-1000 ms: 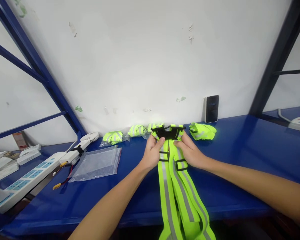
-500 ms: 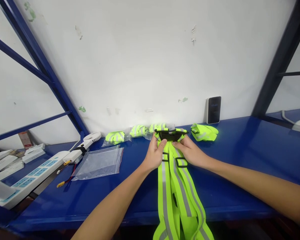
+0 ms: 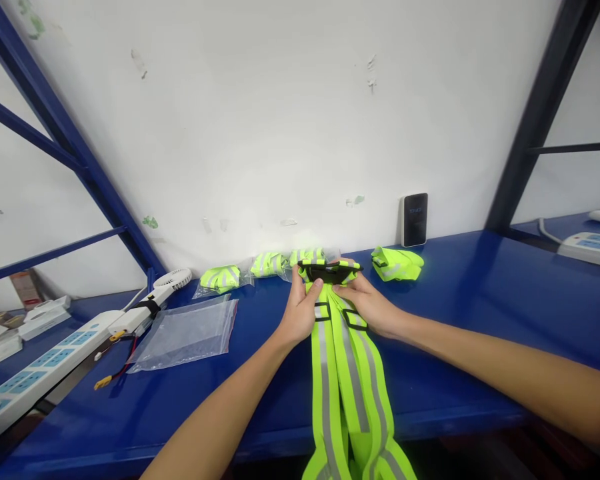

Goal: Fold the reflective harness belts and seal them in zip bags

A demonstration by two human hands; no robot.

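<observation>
Both hands grip the top of a neon yellow-green reflective vest (image 3: 324, 373) made of straps with silver stripes. My left hand (image 3: 300, 308) is closed on its left side, thumb in front beside the black piece at the top. My right hand (image 3: 366, 300) pinches the right side in the same way. Two black strap adjusters (image 3: 355, 320) sit just below the thumbs. The straps hang down past the table's front edge and out of view at the bottom. The fingers behind the vest are hidden.
Several bundled neon vests in clear bags (image 3: 221, 278) lie along the wall. A loose neon bundle (image 3: 397, 264) lies to the right, near a black-faced device (image 3: 414, 220). On the left are a flat clear zip bag (image 3: 185, 333), a white fan (image 3: 173, 279) and a power strip (image 3: 55, 357).
The view has turned slightly to the right, so the surroundings sit further left. Both hands keep their hold on the vest, which hangs much as before.
</observation>
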